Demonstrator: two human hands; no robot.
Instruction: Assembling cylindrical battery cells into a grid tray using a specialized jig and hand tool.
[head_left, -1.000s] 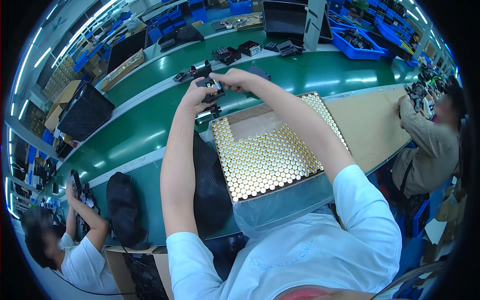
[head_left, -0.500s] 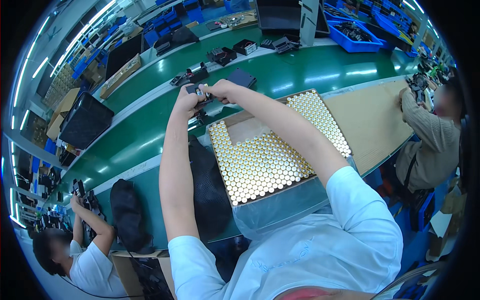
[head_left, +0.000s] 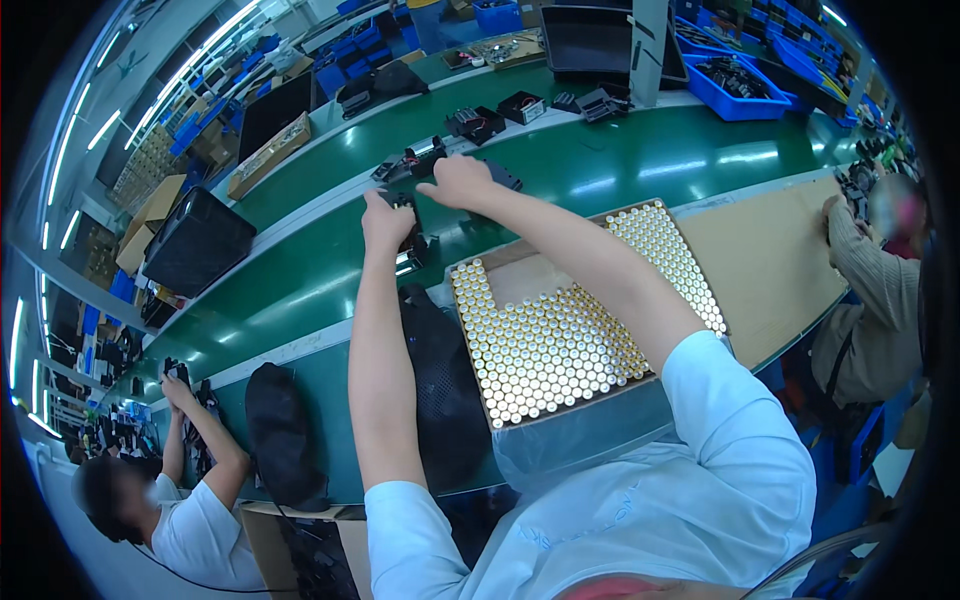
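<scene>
My left hand (head_left: 385,225) is closed around a small black plastic case (head_left: 407,214) over the green bench; its fingers partly cover it. To its right, my right hand (head_left: 462,182) is apart from the case, thumb stretched away from the curled fingers, with nothing visible between them. A flat black piece (head_left: 506,176) lies just behind that hand. Below my left hand sits another black holder with a shiny cylindrical cell (head_left: 408,262). Under my right forearm is a cardboard tray (head_left: 515,283) packed with upright, pale-topped cylindrical batteries, with a gap at its far left.
Black cases with wires (head_left: 425,152) and further black housings (head_left: 475,124) stand along the bench's far side. A blue bin (head_left: 735,100) is at the back right. Black fabric bags (head_left: 285,435) lie at the near left. Co-workers sit left and right.
My right hand has come away from the black case, its thumb now apart from the fingers. My left hand keeps hold of the case. The whole view has shifted slightly.
</scene>
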